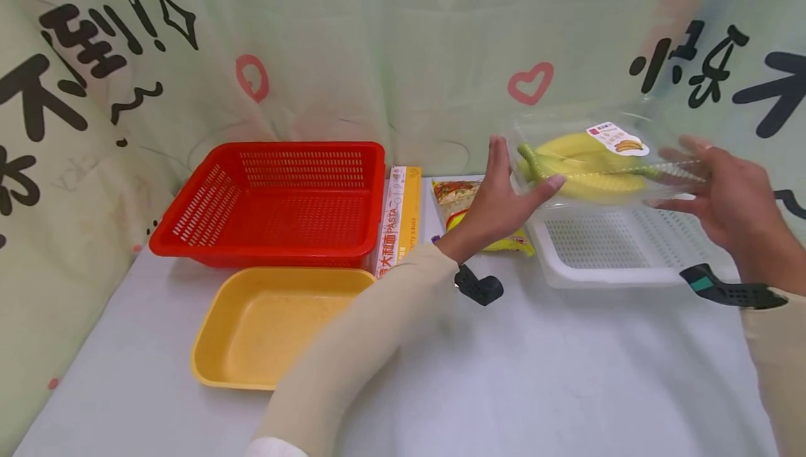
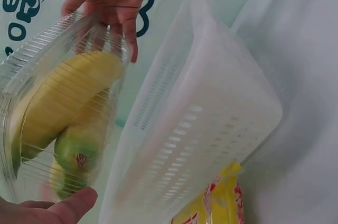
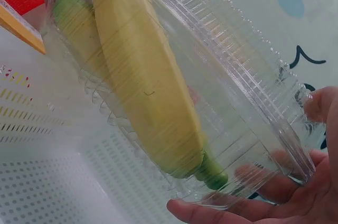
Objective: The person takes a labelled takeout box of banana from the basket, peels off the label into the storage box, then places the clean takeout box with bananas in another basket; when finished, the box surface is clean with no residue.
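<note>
A clear plastic clamshell box point(image 1: 661, 128) with yellow bananas point(image 1: 582, 163) inside is held up, tilted, at the right of the head view. A white label with a banana picture is on its lid. My left hand point(image 1: 497, 198) grips the box's left end, thumb on the near side. At the opposite end my right hand point(image 1: 737, 194) holds it, fingers underneath in the right wrist view. Below the box stands a white perforated basket point(image 1: 604, 277). The left wrist view shows the box point(image 2: 68, 113) beside and apart from this basket.
A red perforated basket point(image 1: 302, 261) stands at the back left, a yellow tub point(image 1: 277, 331) in front of it. Between the baskets are an orange-and-white pasta box point(image 1: 399, 215) and a yellow food packet point(image 1: 513, 241). A printed curtain point(image 1: 390, 58) hangs behind.
</note>
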The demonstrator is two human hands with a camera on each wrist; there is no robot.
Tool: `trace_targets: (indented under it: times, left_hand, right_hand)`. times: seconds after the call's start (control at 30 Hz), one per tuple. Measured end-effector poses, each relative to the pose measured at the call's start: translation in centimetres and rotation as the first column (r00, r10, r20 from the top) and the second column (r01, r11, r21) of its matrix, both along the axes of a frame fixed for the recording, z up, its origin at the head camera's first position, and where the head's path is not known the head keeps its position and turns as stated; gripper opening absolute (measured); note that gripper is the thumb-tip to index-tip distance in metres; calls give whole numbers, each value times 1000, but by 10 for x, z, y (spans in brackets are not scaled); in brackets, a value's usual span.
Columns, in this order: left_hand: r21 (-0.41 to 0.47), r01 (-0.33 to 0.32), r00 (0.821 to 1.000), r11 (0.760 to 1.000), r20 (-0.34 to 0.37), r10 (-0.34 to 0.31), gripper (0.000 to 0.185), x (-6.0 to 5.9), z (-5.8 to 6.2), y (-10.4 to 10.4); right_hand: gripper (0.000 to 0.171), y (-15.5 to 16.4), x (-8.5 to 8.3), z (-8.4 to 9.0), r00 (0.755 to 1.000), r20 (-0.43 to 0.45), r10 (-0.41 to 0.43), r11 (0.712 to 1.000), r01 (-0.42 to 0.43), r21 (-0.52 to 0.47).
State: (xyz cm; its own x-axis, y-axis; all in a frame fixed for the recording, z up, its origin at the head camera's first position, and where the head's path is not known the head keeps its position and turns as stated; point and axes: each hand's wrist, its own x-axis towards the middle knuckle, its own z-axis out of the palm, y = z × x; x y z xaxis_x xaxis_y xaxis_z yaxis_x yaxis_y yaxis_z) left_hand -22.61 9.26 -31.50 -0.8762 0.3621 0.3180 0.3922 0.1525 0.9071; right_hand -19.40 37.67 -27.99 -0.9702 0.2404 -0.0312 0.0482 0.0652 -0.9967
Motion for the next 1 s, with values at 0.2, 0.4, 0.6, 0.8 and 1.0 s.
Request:
trace_targets:
  times: [0.2,0.4,0.6,0.8,1.0]
  left_hand:
    - [-176,49,997,983,61,-39,98,-1,6,-17]
    - [-189,47,999,981,28,-43,98,-2,12,-41]
    - [-236,46,998,971,46,-36,100,5,14,-66]
    - [-244,49,998,969,49,-38,101,13,14,-88]
    - [-191,62,998,980,45,-54,98,24,11,-107]
  right_hand:
    - [64,-9,-2,-3,996,-10,86,996,-85,24]
    - [67,-19,1,-2,979,40,200,962,-204,179]
    - [72,-38,8,2,965,152,216,886,-259,384]
    - [70,-54,16,3,949,176,261,872,-310,380]
    - [72,-72,25,2,944,193,269,829,-329,452]
